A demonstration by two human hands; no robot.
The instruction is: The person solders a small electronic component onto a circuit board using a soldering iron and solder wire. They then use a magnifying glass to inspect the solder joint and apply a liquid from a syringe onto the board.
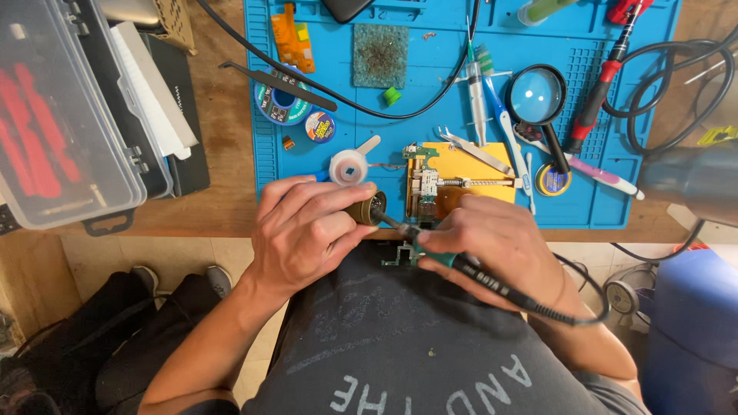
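Head view, looking down at the bench edge. Left hand (pixel 307 230) curled around a small brass-coloured round tin (pixel 367 207), fingers wrapped over its top and thumb below; the tin sits at the near edge of the blue work mat (pixel 323 173), its open mouth facing 3 o'clock. Right hand (pixel 500 246) closed in a pen-like grip on a soldering iron (pixel 453 263) with a green collar and black handle; its tip points toward 10 o'clock and meets the mouth of the tin (whether it goes inside, cannot tell). The iron's black cord (pixel 573 315) trails off toward 4 o'clock over the person's dark grey shirt.

Just at 12 o'clock from the right hand: a green circuit board (pixel 424 184) clamped on a yellow holder (pixel 469 173), partly hidden by the knuckles. A small metal bracket (pixel 398 255) shows between the two hands, just below the iron's tip.

Further up the mat: white tape dispenser (pixel 348 166) at 12 o'clock from the left hand; magnifying glass (pixel 536 96) and red-handled tool (pixel 596 100) toward 1 o'clock; square green sponge (pixel 380 55) at the far edge; solder spool (pixel 283 104) toward 11 o'clock. Clear plastic case (pixel 61 115) with red parts lies off the mat at 9 to 10 o'clock.
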